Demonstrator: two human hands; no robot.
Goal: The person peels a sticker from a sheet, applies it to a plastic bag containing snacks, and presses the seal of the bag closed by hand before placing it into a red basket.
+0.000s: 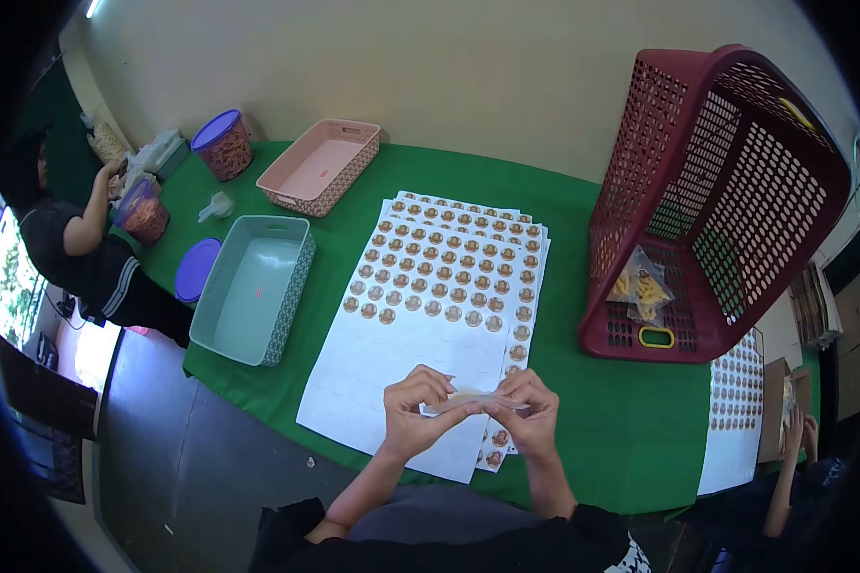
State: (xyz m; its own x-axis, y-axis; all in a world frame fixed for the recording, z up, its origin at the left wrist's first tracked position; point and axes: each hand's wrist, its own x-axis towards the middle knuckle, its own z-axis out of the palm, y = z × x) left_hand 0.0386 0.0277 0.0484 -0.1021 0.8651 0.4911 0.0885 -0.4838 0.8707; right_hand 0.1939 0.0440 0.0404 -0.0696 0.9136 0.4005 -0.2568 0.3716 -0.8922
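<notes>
Both my hands are over the lower part of the sticker sheets point(363, 368), which carry rows of round brown labels; the nearer rows of the top sheet have only empty outlines. My left hand point(414, 413) pinches one side of a small clear plastic bag point(463, 396) between thumb and fingers. On its other side, my right hand point(528, 413) grips it the same way, the thumbs close together. The bag is seen edge-on, with something pale yellowish in it that I cannot make out.
A tipped maroon basket point(621, 346) holds plastic bags of yellow snacks point(648, 289). Left are a green basket point(293, 304), a pink basket point(352, 176), purple-lidded tubs point(225, 148) and a scoop point(218, 204). One person point(76, 234) stands left; another's hands point(795, 435) are at a box, right.
</notes>
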